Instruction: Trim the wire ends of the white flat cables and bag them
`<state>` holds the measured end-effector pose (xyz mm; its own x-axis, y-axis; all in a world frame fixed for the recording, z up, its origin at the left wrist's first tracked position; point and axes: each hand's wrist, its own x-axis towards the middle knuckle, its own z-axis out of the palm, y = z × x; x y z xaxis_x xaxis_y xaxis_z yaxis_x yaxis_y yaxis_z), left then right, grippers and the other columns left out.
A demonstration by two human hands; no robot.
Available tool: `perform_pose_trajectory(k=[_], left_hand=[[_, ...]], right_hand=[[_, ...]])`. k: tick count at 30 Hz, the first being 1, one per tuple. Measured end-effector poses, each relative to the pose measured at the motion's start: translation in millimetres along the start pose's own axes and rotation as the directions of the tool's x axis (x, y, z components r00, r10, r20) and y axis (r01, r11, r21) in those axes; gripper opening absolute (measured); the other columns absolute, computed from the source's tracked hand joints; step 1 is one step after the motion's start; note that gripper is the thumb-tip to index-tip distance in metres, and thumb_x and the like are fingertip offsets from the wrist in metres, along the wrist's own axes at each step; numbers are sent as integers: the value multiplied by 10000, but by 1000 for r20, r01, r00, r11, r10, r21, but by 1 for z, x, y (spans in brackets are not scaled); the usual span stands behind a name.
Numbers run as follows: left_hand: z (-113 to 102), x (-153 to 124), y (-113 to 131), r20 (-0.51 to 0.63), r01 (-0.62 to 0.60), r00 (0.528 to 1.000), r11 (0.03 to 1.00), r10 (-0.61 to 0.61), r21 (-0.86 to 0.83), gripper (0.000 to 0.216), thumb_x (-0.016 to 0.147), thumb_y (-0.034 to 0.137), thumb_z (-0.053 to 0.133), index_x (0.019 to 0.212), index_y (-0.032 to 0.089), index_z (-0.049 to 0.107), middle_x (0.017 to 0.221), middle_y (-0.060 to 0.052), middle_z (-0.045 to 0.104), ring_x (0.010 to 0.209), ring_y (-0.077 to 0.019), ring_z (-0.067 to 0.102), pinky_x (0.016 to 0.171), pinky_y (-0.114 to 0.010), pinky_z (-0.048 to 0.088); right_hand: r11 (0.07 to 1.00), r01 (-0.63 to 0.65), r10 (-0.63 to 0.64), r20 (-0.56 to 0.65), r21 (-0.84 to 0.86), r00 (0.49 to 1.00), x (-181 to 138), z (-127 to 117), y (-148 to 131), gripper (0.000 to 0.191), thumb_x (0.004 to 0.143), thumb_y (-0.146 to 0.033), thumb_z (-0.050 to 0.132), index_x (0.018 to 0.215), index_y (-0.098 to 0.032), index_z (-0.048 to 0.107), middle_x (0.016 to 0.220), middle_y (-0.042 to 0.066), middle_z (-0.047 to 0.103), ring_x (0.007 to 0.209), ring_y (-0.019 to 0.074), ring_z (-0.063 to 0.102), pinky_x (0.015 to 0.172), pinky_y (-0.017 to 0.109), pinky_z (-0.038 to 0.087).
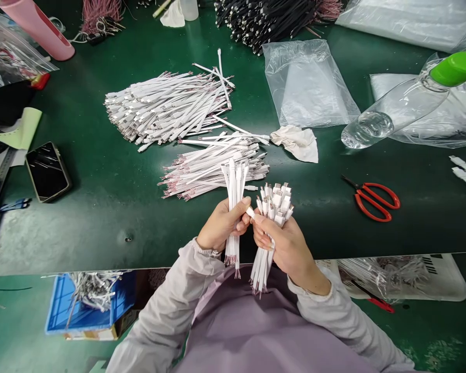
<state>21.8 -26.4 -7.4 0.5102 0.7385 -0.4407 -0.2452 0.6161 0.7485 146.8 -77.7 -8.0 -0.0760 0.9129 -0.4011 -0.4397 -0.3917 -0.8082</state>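
Observation:
My left hand (223,225) grips a bundle of flat white cables (233,194) upright, with frayed, reddish wire ends hanging below the fist. My right hand (283,243) holds a second bundle of white cables (274,207), its metal-tipped connectors fanned upward. The two hands nearly touch at the fingertips, and a single white connector (250,211) shows between them. Just beyond the hands lies a loose pile of white cables (213,171) on the green mat. A bigger pile of the same cables (166,109) sits farther out.
Red-handled scissors (373,199) lie to the right on the green workbench (101,217). Beyond are a water bottle (396,109), clear plastic bags (306,83), a crumpled cloth (297,142) and black cables (264,20). A phone (48,171) lies left; a blue tray (85,305) sits lower left.

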Motion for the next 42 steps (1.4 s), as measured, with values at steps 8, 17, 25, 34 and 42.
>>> perform_pose_trajectory(k=[8, 17, 25, 34, 42], left_hand=[[4, -3, -5, -145, -193, 962, 953, 230, 234, 360, 849, 457, 623, 1028, 147, 584, 639, 43, 525, 482, -57, 468, 460, -188, 384], [3, 4, 5, -67, -140, 985, 965, 159, 222, 361, 745, 364, 753, 977, 116, 632, 687, -10, 667, 643, -139, 640, 703, -287, 553], [-4, 31, 41, 33, -107, 994, 991, 104, 85, 346, 644, 319, 847, 792, 119, 607, 716, -24, 689, 639, -127, 661, 661, -243, 540], [-9, 33, 26, -69, -150, 983, 966, 168, 212, 347, 749, 438, 750, 851, 132, 624, 753, -40, 687, 695, -158, 661, 706, -283, 533], [-17, 35, 28, -81, -263, 935, 829, 345, 494, 283, 815, 411, 674, 734, 144, 629, 635, 13, 578, 606, -103, 496, 631, -235, 419]], right_hand=[[995, 21, -11, -100, 96, 995, 6, -5, -5, 281, 727, -390, 781, 772, -187, 592, 444, -109, 331, 376, 35, 279, 380, 189, 251], [986, -15, 18, -17, 169, 1000, 45, -23, -38, 406, 685, -512, 790, 838, -153, 678, 621, -35, 531, 444, 48, 407, 415, 214, 331], [992, 108, -116, 144, 62, 983, 87, -19, -76, 264, 646, -283, 855, 763, -151, 659, 644, -50, 485, 490, 27, 373, 428, 191, 300], [992, 114, -115, 14, 50, 993, 86, -23, -64, 300, 620, -275, 868, 660, -170, 590, 586, -53, 522, 493, 65, 443, 465, 224, 371], [992, 124, -125, 43, 16, 991, 86, -23, -62, 219, 711, -317, 805, 844, -200, 676, 805, -13, 633, 687, 126, 568, 585, 263, 478]])
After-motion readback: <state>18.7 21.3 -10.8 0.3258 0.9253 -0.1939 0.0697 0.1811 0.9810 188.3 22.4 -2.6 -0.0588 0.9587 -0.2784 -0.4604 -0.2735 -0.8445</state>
